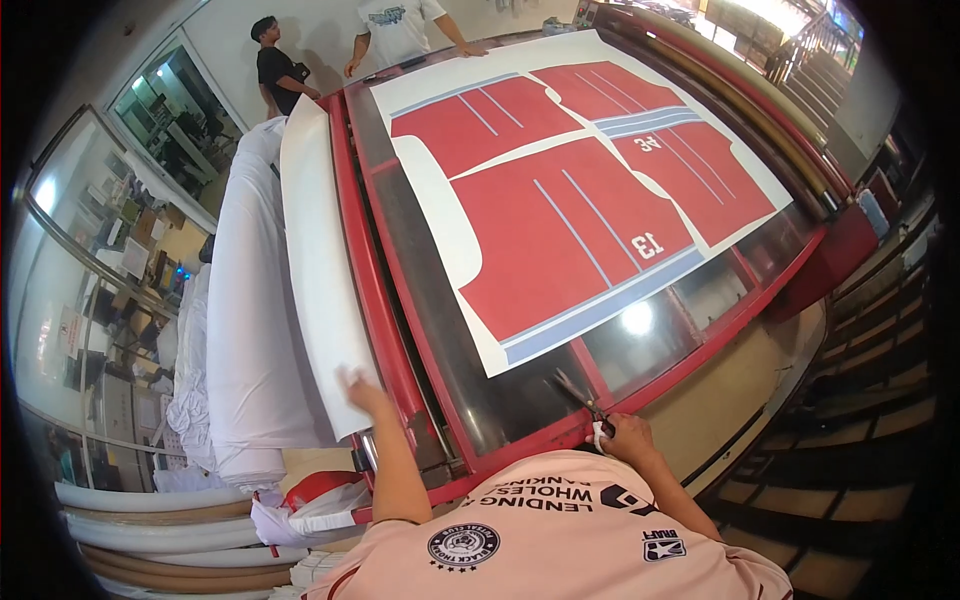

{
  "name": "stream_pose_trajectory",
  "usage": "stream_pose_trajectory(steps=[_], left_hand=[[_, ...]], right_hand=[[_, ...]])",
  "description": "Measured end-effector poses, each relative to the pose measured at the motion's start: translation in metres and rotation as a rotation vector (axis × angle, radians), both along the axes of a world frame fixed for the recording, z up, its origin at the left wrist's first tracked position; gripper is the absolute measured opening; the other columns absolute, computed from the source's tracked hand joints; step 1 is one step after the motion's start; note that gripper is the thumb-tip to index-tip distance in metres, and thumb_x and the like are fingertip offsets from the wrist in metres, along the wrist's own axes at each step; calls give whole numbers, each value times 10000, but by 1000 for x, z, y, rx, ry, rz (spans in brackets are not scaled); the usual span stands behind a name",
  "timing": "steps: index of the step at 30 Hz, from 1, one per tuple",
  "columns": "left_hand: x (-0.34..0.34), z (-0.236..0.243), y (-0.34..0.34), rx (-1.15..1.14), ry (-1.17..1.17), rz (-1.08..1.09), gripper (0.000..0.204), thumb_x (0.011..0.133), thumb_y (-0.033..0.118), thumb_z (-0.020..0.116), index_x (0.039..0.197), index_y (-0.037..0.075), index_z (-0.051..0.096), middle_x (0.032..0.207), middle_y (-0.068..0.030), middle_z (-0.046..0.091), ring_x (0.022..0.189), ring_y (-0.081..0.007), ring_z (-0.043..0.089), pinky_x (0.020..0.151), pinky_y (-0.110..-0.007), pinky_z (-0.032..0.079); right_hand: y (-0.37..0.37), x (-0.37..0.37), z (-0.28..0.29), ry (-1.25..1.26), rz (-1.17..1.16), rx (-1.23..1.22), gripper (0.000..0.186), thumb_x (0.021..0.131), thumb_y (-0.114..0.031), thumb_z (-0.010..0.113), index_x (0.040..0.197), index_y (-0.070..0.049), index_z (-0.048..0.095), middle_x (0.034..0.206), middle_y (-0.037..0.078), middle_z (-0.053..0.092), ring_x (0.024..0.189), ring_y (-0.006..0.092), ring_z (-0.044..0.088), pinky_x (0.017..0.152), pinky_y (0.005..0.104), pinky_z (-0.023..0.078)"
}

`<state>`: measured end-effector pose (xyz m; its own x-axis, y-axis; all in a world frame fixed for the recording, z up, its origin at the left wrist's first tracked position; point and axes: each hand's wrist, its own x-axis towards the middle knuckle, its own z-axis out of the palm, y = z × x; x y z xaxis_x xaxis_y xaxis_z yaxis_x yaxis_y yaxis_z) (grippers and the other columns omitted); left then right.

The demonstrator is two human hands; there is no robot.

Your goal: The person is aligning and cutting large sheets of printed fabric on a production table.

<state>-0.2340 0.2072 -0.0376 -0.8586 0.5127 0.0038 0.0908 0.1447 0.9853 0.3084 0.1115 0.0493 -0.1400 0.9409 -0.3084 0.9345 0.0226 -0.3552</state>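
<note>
My left hand (362,392), slightly blurred with its fingers apart, is over the lower part of a long white paper roll (318,250) along the left side of a red-framed machine (392,345). My right hand (625,437) grips scissors (590,405) at the machine's near edge, blades pointing forward and left, with a small white item against the fingers. On the dark bed (500,410) lies a large white sheet (470,265) printed with red garment panels (555,235) with light blue stripes.
Two people (282,75) (395,35) stand beyond the machine. Bulky white fabric rolls (250,310) stand at left, beside a glazed partition (100,270). More rolls (160,530) lie low at left. Metal rollers (760,120) run along the right side; dark slats (870,410) show at lower right.
</note>
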Motion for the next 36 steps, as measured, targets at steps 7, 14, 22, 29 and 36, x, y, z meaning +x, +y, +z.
stream_pose_trajectory(steps=[7, 14, 22, 29, 36], left_hand=[[200, 29, 61, -176, -400, -591, 783, 918, 119, 736, 1568, -34, 327, 1319, -238, 634, 983, -255, 697, 775, -338, 592], [234, 52, 68, -265, -638, -727, 357, 905, 2, 674, 1259, -40, 661, 881, -46, 713, 696, -143, 679, 666, -293, 585], [288, 55, 46, -233, -879, -613, 150, 901, 22, 711, 1035, -42, 689, 877, -95, 712, 722, -181, 687, 720, -320, 607], [403, 77, 27, -469, -1084, -972, 215, 941, 109, 715, 1100, -28, 670, 1009, -135, 733, 890, -228, 734, 750, -332, 629], [520, 155, 3, -553, -614, -2017, 542, 951, 213, 728, 1433, 27, 563, 1255, -147, 676, 1036, -198, 687, 875, -340, 604]], right_hand=[[41, -4, 13, -48, 396, 12, 451, 779, -505, 720, 984, -104, 739, 836, 161, 725, 795, 372, 718, 716, 495, 567], [25, 54, 24, 134, 334, 155, 338, 763, -431, 754, 902, -125, 715, 827, 111, 707, 781, 361, 704, 680, 481, 562], [-44, 174, 22, 113, 69, 197, 356, 645, -394, 826, 858, -120, 750, 805, 119, 700, 771, 346, 696, 701, 453, 566], [-52, 160, 4, 32, 149, 118, 444, 655, -423, 810, 977, -119, 772, 897, 124, 740, 828, 352, 717, 751, 460, 584], [-5, 71, -12, 15, 308, 393, 510, 702, -378, 786, 1128, -104, 724, 1171, 157, 703, 1109, 334, 669, 1004, 497, 494]])
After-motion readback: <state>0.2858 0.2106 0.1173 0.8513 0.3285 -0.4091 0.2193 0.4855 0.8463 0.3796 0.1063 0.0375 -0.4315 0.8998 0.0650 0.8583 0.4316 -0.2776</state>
